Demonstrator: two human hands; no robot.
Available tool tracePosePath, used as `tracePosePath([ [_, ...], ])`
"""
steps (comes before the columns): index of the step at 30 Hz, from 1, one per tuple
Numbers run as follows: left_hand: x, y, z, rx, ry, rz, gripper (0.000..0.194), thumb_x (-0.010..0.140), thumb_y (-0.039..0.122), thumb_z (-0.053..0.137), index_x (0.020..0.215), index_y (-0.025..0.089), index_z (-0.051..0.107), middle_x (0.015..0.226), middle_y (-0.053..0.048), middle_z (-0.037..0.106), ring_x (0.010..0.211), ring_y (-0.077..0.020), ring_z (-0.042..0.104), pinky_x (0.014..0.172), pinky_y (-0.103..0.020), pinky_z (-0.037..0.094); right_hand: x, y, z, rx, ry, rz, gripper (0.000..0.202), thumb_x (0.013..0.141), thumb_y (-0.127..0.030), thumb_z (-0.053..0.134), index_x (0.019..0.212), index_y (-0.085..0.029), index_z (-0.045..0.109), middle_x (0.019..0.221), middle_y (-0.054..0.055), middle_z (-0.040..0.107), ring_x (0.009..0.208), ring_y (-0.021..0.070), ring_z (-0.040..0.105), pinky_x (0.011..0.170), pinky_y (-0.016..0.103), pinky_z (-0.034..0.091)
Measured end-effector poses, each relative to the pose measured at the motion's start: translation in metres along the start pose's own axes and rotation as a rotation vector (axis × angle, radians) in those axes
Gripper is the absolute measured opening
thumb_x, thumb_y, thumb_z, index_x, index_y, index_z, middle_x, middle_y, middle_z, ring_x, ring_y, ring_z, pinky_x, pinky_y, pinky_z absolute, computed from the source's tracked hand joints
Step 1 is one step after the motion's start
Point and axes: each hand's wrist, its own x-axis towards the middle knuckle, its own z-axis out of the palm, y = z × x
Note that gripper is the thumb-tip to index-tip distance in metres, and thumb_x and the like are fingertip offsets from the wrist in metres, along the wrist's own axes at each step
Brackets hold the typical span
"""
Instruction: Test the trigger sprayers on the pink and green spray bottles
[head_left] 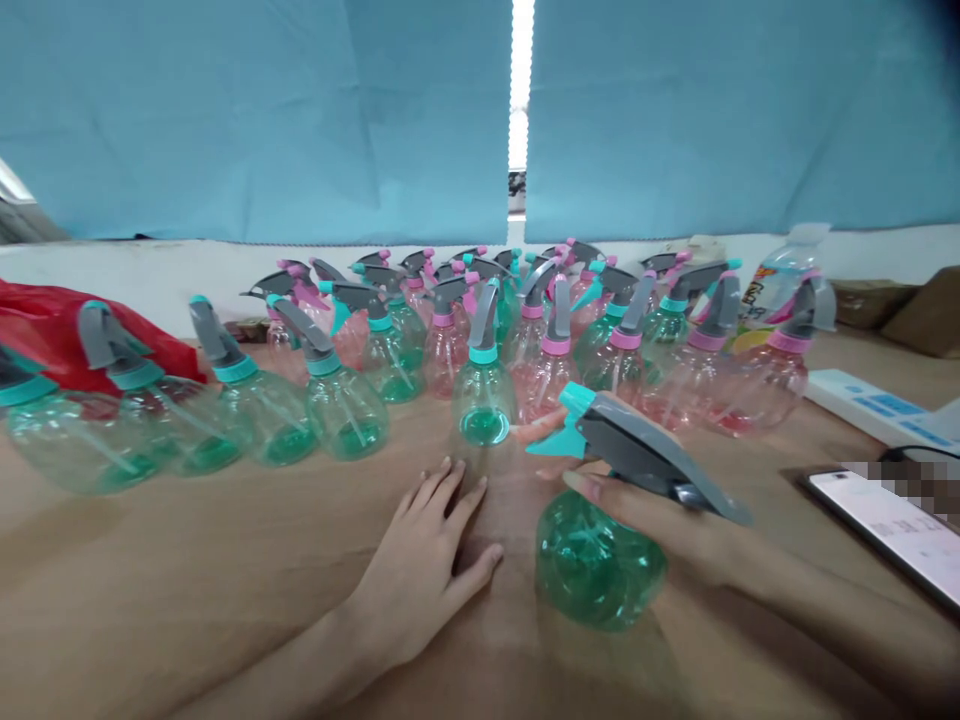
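Here, in the head view, a clear green plastic spray bottle with a grey trigger head and teal nozzle (pixel 600 555) is shown standing on the brown bench (pixel 187 580), in front of the person and just right of centre. The bottle is gripped at its neck and trigger by the right hand (pixel 660 510), whose fingers (pixel 592 487) are closed around the sprayer head; the nozzle is pointed to the left. The left hand (pixel 431 560) is laid flat and open on the bench just beside the bottle, palm down, with nothing held. Beyond the hands, a crowd of further green and pink spray bottles (pixel 480 350) is ranged upright across the bench. A red plastic bag (pixel 45 320) is seen at the far left behind that crowd. A smartphone with a lit screen (pixel 892 525) is lying at the right edge, and a white power strip (pixel 870 405) is placed beyond it. The background is closed by blue curtains (pixel 255 110).
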Motion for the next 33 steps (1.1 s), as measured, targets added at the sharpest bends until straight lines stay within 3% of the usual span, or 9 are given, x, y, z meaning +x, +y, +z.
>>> tracePosePath([
  [4,0.000,-0.001,0.002,0.002,0.022,0.008,0.056,0.094,0.048,0.045,0.138,0.013,0.045,0.147,-0.018,0.036,0.136,-0.0350,0.030,0.105,-0.055,0.032,-0.001,0.002,0.000,-0.036,0.011,0.039,0.025,0.081,-0.023,0.054,0.103,-0.027,0.065,0.072,0.000,0.067,0.063,0.0179,0.066,0.057,0.031,0.056],
  [11,0.000,-0.002,0.001,0.006,0.020,0.009,0.057,0.094,0.049,0.044,0.139,0.015,0.044,0.147,-0.017,0.036,0.136,-0.0343,0.030,0.105,-0.054,0.032,-0.001,0.002,-0.001,0.010,-0.008,0.063,0.027,0.082,-0.025,0.056,0.108,-0.028,0.061,0.070,-0.002,0.066,0.059,0.0159,0.062,0.055,0.028,0.052],
  [15,0.000,-0.002,0.002,-0.004,0.037,0.013,0.056,0.094,0.049,0.045,0.138,0.015,0.044,0.147,-0.016,0.037,0.135,-0.0341,0.031,0.105,-0.054,0.032,-0.001,0.003,0.000,-0.011,0.009,0.049,0.013,0.082,-0.028,0.057,0.088,-0.027,0.067,0.070,-0.001,0.065,0.055,0.0148,0.060,0.052,0.029,0.051],
  [18,0.000,-0.002,0.002,-0.006,0.034,0.012,0.056,0.094,0.049,0.045,0.138,0.015,0.045,0.146,-0.017,0.038,0.135,-0.0347,0.031,0.104,-0.054,0.032,-0.004,0.010,-0.001,-0.019,0.022,0.066,0.015,0.082,-0.035,0.059,0.076,-0.025,0.067,0.077,0.001,0.068,0.053,0.0133,0.059,0.050,0.028,0.051],
  [24,0.001,-0.002,0.001,0.021,0.011,0.011,0.057,0.094,0.049,0.044,0.138,0.013,0.045,0.146,-0.018,0.038,0.135,-0.0348,0.031,0.104,-0.054,0.032,-0.008,0.016,-0.001,0.000,-0.005,0.104,0.018,0.086,-0.039,0.057,0.085,-0.026,0.069,0.076,0.002,0.069,0.061,0.0168,0.065,0.056,0.030,0.055],
  [33,0.000,-0.001,0.001,0.011,0.033,0.004,0.056,0.093,0.050,0.046,0.137,0.016,0.045,0.146,-0.016,0.039,0.135,-0.0335,0.032,0.104,-0.053,0.033,-0.004,0.006,0.001,-0.019,0.020,0.062,0.012,0.084,-0.033,0.058,0.083,-0.027,0.068,0.068,0.000,0.065,0.054,0.0156,0.060,0.051,0.030,0.053],
])
